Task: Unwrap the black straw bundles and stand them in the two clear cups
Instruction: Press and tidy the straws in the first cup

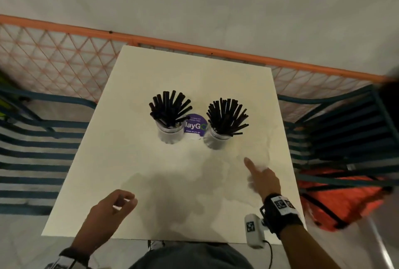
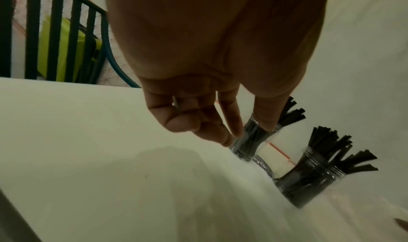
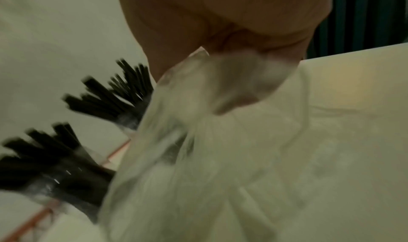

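Two clear cups stand side by side mid-table, the left cup (image 1: 170, 136) and the right cup (image 1: 216, 142), each with black straws (image 1: 170, 108) fanning out of its top. My right hand (image 1: 259, 174) hovers in front of the right cup, index finger stretched forward. The right wrist view shows my right hand (image 3: 220, 62) gripping a crumpled clear plastic wrapper (image 3: 198, 141), blurred. My left hand (image 1: 124, 203) hangs over the table's near left part with fingers loosely curled and nothing in them. In the left wrist view both cups (image 2: 249, 141) (image 2: 309, 181) lie beyond my left hand (image 2: 245, 132).
A round purple sticker (image 1: 194, 125) lies between the cups on the white table (image 1: 151, 182). Dark slatted chairs stand to the left (image 1: 32, 139) and right (image 1: 345, 128). An orange bag (image 1: 336, 199) sits by the right chair. An orange mesh fence (image 1: 64, 59) runs behind.
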`<act>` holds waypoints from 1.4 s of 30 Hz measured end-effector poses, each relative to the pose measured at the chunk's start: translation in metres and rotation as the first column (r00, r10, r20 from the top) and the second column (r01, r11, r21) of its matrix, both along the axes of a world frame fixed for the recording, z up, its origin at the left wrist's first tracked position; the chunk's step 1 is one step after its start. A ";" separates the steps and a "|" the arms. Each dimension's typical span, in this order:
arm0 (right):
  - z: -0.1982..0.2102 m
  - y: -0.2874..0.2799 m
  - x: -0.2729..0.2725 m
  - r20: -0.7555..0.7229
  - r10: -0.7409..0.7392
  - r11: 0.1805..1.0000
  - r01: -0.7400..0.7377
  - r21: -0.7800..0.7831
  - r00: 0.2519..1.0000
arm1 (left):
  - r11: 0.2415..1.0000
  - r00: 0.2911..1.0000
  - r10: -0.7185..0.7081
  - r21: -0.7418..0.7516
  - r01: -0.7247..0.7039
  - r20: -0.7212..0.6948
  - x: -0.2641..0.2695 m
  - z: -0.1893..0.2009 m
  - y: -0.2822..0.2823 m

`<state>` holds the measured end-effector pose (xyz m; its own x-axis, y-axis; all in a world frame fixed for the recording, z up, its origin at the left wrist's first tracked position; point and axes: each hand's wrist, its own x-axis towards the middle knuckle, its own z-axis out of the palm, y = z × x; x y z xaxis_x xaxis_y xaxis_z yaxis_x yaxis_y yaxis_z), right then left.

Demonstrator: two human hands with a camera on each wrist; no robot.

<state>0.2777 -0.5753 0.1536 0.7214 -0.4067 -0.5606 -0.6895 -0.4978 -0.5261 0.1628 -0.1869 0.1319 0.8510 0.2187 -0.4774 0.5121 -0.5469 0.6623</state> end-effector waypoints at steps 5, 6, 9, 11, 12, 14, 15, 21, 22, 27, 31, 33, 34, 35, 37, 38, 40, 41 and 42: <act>-0.006 0.002 -0.005 -0.228 0.184 0.939 -0.240 -0.247 0.956 | 0.999 0.997 -0.045 -0.009 0.046 0.064 0.014 0.009 -0.024; -0.003 0.003 -0.006 -0.240 0.213 0.932 -0.271 -0.242 0.947 | 0.999 0.996 -0.035 -0.019 0.037 0.085 0.018 0.011 -0.026; 0.000 -0.003 -0.013 -0.158 0.198 0.941 -0.233 -0.247 0.967 | 0.999 0.990 -0.028 -0.038 0.034 0.141 0.031 0.018 -0.033; 0.004 -0.010 -0.017 0.046 0.201 0.923 -0.174 -0.344 0.978 | 0.998 0.986 -0.026 -0.046 0.034 0.164 0.039 0.022 -0.038; 0.004 -0.014 -0.017 0.160 0.252 0.904 -0.172 -0.392 0.955 | 0.998 0.985 -0.013 -0.051 0.023 0.174 0.043 0.024 -0.041; 0.004 -0.020 -0.009 0.262 0.418 0.860 -0.286 -0.423 0.870 | 0.999 0.983 0.011 -0.053 -0.001 0.186 0.053 0.025 -0.047; 0.002 -0.020 -0.004 0.218 0.521 0.812 -0.399 -0.426 0.825 | 0.999 0.981 0.016 -0.049 -0.007 0.193 0.058 0.025 -0.050; -0.047 -0.017 0.022 -0.184 0.740 0.571 -0.749 -0.337 0.647 | 0.998 0.982 0.057 -0.019 -0.054 0.180 0.086 0.034 -0.064; -0.052 -0.018 0.022 -0.177 0.740 0.574 -0.746 -0.338 0.649 | 0.997 0.981 0.079 -0.007 -0.079 0.175 0.090 0.036 -0.066; -0.048 -0.026 0.017 -0.051 0.762 0.576 -0.712 -0.401 0.645 | 0.984 0.968 0.162 0.046 -0.174 0.190 0.120 0.030 -0.067; -0.023 -0.022 0.014 0.149 0.796 0.595 -0.712 -0.373 0.587 | 0.992 0.956 0.125 -0.005 -0.128 0.265 0.159 0.011 -0.059; -0.004 -0.012 0.016 0.223 0.814 0.581 -0.743 -0.332 0.537 | 0.998 0.947 0.060 -0.008 -0.061 0.315 0.181 0.005 -0.056; 0.007 -0.004 0.017 0.261 0.824 0.565 -0.763 -0.315 0.503 | 1.000 0.937 0.020 -0.011 -0.017 0.348 0.191 0.003 -0.054; 0.018 0.006 0.020 0.308 0.825 0.556 -0.778 -0.292 0.474 | 0.999 0.925 -0.026 -0.016 0.035 0.380 0.199 0.004 -0.053; 0.038 0.031 0.030 0.378 0.787 0.581 -0.791 -0.190 0.488 | 0.992 0.900 -0.112 0.000 0.123 0.421 0.213 0.002 -0.050; 0.046 0.046 0.036 0.388 0.758 0.604 -0.788 -0.116 0.524 | 0.989 0.891 -0.139 0.009 0.150 0.432 0.218 0.000 -0.048; 0.054 0.078 0.051 0.369 0.700 0.659 -0.752 -0.006 0.611 | 0.984 0.885 -0.166 0.009 0.180 0.435 0.226 -0.003 -0.044; 0.056 0.095 0.059 0.358 0.682 0.682 -0.732 0.003 0.637 | 0.980 0.879 -0.183 0.014 0.197 0.439 0.229 -0.003 -0.042; 0.056 0.111 0.065 0.359 0.665 0.702 -0.712 0.001 0.656 | 0.976 0.874 -0.203 0.020 0.217 0.441 0.233 -0.004 -0.041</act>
